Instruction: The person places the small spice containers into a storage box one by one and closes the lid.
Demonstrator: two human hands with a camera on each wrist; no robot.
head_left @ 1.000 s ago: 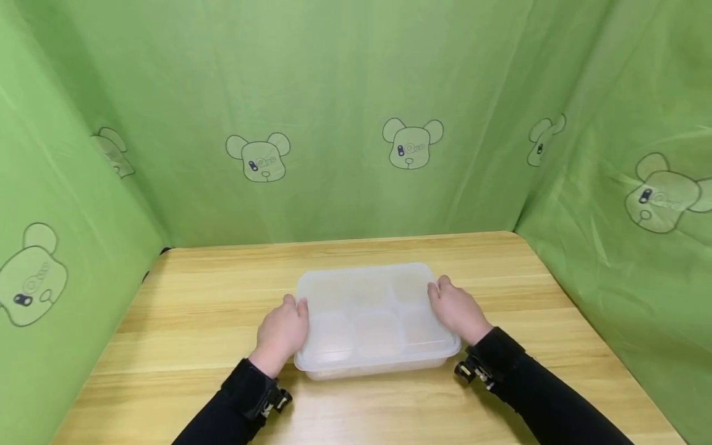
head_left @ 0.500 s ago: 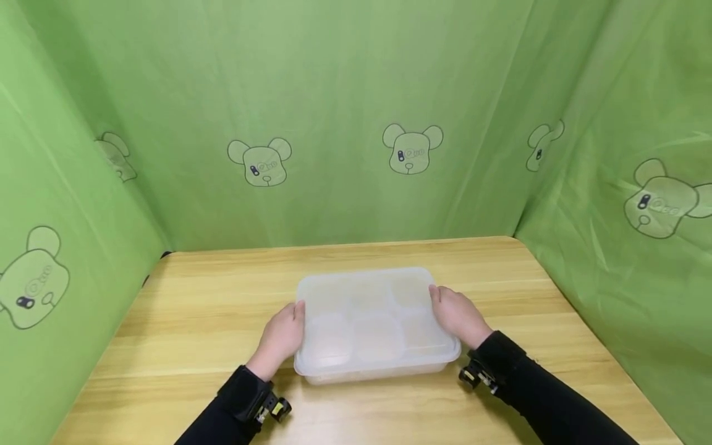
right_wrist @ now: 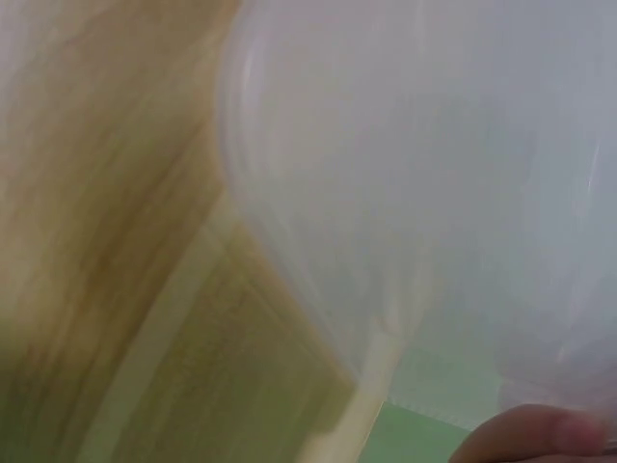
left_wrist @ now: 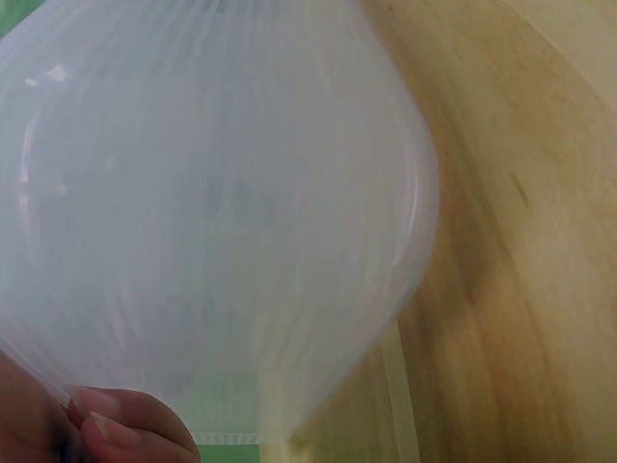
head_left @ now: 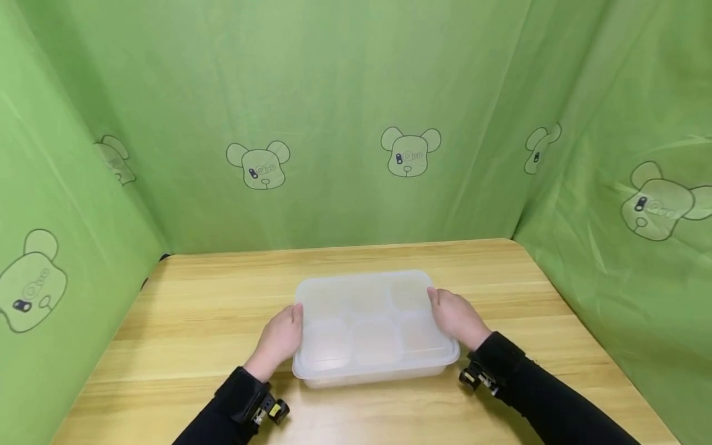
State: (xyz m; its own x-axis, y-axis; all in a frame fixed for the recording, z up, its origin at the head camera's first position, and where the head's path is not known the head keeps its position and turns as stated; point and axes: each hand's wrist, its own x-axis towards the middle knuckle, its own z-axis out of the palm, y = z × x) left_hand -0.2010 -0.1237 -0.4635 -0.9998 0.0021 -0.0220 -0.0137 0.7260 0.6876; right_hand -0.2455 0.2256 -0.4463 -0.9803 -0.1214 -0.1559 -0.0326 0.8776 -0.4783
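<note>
A translucent white plastic food container (head_left: 369, 324) with a lid is held between both hands over the wooden table. Through the lid show several rounded compartments in two rows. My left hand (head_left: 278, 339) grips its left side, thumb along the lid's edge. Opposite, my right hand (head_left: 459, 316) grips the right side, its thumb at the rim. In the left wrist view, fingertips (left_wrist: 130, 429) curl against the container's ribbed wall (left_wrist: 212, 222). The right wrist view has one finger (right_wrist: 530, 434) at the container's edge, low in the frame. The other fingers are hidden beneath or behind it.
The light wood table (head_left: 211, 290) extends around the container on all sides. Green cloth (head_left: 334, 204) with printed bear heads stands behind the table and along both sides. Black wrist cameras (head_left: 269, 408) sit under both dark sleeves.
Fingers that showed beside the container on both sides are now tucked out of sight, leaving the thumbs at the rim. The whole head view has shifted slightly, with everything sitting lower in it.
</note>
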